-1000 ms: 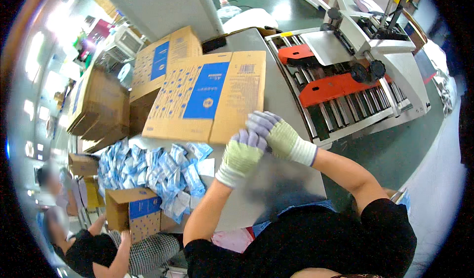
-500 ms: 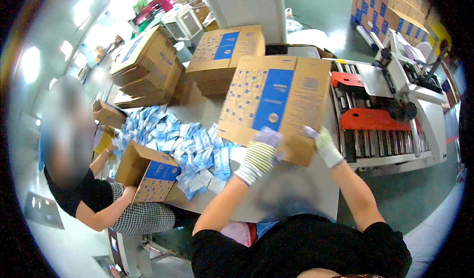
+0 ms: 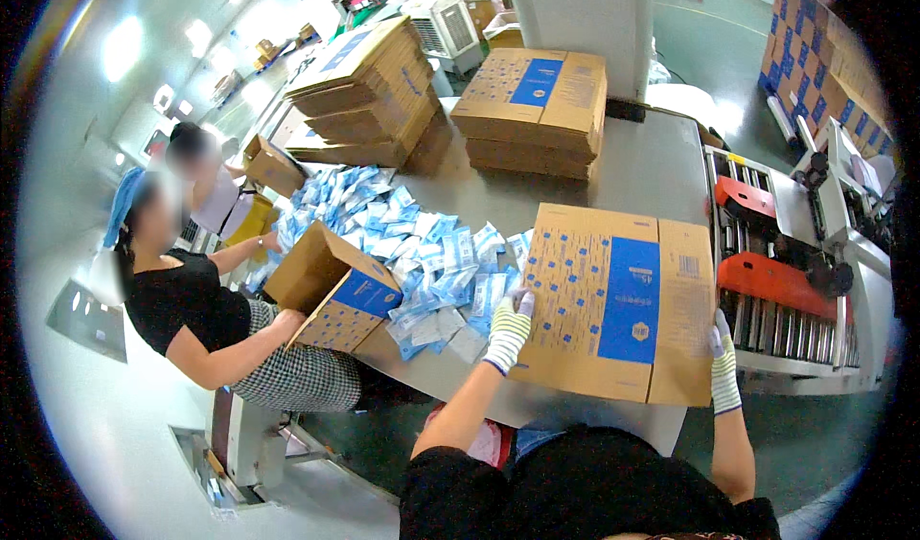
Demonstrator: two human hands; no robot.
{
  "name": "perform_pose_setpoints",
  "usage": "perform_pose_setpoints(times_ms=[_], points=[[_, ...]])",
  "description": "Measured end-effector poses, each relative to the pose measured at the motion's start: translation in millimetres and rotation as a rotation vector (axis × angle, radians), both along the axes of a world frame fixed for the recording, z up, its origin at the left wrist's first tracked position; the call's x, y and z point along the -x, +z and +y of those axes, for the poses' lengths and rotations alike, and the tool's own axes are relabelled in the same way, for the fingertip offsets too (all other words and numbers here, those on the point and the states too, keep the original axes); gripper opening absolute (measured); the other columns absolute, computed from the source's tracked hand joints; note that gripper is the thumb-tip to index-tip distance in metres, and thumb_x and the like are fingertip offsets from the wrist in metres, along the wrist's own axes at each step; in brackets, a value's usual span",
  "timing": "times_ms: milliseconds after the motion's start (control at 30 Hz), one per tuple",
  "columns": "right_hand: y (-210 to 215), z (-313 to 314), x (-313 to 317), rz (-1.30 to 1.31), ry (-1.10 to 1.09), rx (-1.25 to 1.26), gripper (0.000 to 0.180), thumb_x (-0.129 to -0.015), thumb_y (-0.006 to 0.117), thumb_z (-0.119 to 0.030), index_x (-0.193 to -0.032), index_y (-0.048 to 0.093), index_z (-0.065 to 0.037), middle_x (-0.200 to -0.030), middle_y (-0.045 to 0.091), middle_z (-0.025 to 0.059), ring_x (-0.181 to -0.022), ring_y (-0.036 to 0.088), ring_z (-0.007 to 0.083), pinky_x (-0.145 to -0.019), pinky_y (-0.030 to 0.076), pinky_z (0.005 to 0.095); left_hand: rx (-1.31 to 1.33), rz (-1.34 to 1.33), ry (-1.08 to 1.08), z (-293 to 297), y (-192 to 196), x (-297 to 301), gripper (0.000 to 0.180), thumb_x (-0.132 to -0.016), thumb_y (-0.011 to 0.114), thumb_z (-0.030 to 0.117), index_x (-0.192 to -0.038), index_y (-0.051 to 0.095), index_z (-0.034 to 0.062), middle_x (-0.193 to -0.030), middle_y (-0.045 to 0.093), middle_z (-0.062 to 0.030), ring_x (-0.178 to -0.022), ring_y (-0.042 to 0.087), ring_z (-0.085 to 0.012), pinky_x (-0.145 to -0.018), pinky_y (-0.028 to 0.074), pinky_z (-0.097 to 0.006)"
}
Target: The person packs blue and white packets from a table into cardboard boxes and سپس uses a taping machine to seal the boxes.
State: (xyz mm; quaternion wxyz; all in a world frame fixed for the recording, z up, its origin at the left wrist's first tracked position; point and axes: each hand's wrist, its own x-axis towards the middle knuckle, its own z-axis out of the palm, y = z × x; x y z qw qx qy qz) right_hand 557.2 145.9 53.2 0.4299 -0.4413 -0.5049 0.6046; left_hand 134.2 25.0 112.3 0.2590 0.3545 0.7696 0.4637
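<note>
A flattened cardboard box [image 3: 578,296] with a blue printed band lies nearly level in front of me, over the table's near edge. My left hand [image 3: 511,331], in a striped white glove, is closed on its left edge. On the opposite side my right hand [image 3: 724,367], gloved the same way, holds the right edge. The fingers under the cardboard are hidden. Just left of my left hand spreads a heap of small blue-and-white packets [image 3: 436,267]. Behind the box I hold, a stack of flattened boxes [image 3: 527,109] stands on the table.
At left, a co-worker [image 3: 182,300] holds an open cardboard box [image 3: 331,286] beside the packets. Another person stands farther back. A second stack of flat boxes [image 3: 369,90] rises at the far left. To the right is a roller conveyor machine [image 3: 776,296] with red guards.
The flattened box has come nearer and turned flatter, off the area before the stack. My hands have moved apart to its two side edges. The whole view has shifted too.
</note>
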Motion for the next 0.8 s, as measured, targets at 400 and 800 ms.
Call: perform_pose_setpoints(times_ms=[400,800], points=[[-3,-37,-16,-0.049,-0.056,0.194,0.042,-0.09,0.051,-0.044,-0.1,0.061,-0.004,-0.092,0.063,0.0069,-0.085,0.056,0.0167,-0.079,0.045,0.0313,-0.014,-0.48,0.289,-56,-14,-9,0.031,-0.09,0.054,0.031,-0.093,0.06,0.0006,-0.082,0.061,-0.0034,-0.071,0.051,-0.0106,-0.067,0.044,-0.026],[-51,-20,-51,0.211,0.073,0.567,0.049,-0.086,0.057,-0.042,-0.11,0.058,0.001,-0.095,0.064,0.0111,-0.081,0.061,0.022,-0.065,0.052,0.0363,-0.283,-0.73,-0.004,-95,41,-22,0.038,-0.087,0.06,0.034,-0.107,0.062,0.0011,-0.098,0.064,-0.0039,-0.083,0.057,-0.009,-0.075,0.047,-0.026]])
